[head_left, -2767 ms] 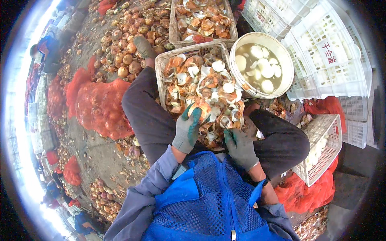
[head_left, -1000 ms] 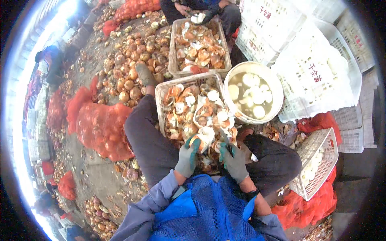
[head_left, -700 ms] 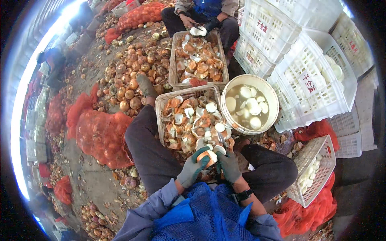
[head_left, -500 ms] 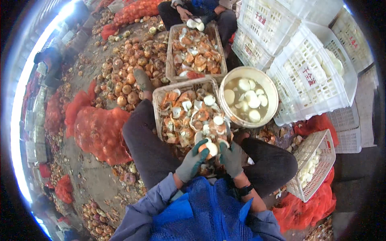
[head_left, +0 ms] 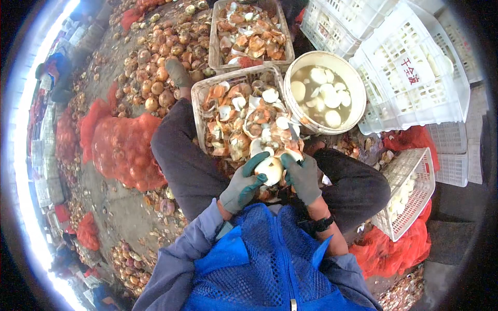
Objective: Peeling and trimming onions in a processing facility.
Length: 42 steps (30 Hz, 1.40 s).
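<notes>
Peels [head_left: 238,119] fill the white crate [head_left: 197,116]. A pale onion [head_left: 271,172] is at the near end of the crate, held tight in the left hand [head_left: 242,187]. The right hand [head_left: 304,180] is at that end too, close to the onion, with bent fingers and a bit of peel [head_left: 294,154] by their tips. I cannot tell if it grips the peel. A round bucket [head_left: 359,90] stands just right of the crate.
</notes>
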Motion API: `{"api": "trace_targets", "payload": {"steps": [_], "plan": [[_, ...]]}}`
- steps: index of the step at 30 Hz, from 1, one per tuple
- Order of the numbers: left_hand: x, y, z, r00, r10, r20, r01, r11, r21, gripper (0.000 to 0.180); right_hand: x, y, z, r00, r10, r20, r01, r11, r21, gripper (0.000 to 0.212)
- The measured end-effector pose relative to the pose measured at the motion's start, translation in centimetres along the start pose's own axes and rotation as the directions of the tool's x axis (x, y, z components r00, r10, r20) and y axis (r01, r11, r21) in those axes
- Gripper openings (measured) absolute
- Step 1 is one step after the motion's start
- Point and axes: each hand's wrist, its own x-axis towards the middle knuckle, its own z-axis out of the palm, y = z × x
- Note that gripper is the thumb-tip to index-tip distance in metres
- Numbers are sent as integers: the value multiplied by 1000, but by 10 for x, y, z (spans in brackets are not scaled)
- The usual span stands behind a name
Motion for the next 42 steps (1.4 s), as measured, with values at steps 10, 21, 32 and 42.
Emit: {"api": "trace_targets", "payload": {"steps": [10, 21, 32, 42], "plan": [[-6, -9, -10, 992, -58, 116, 88, 956, -279, 93, 21, 34, 0, 979, 202, -32, -204, 953, -222, 42], [-4, -3, -6, 994, 69, 81, -29, 910, -414, 77, -7, 39, -8, 968, -175, -181, 76, 888, -453, 41], [2, -18, -9, 998, 8, -69, 1, 991, 133, 67, -23, 28, 7, 862, -456, 220, 482, 606, -634, 86], [-5, -7, 4, 999, 42, -11, -36, 940, 339, 65, -10, 21, -10, 932, -109, 345, 223, 924, -310, 83]]}}
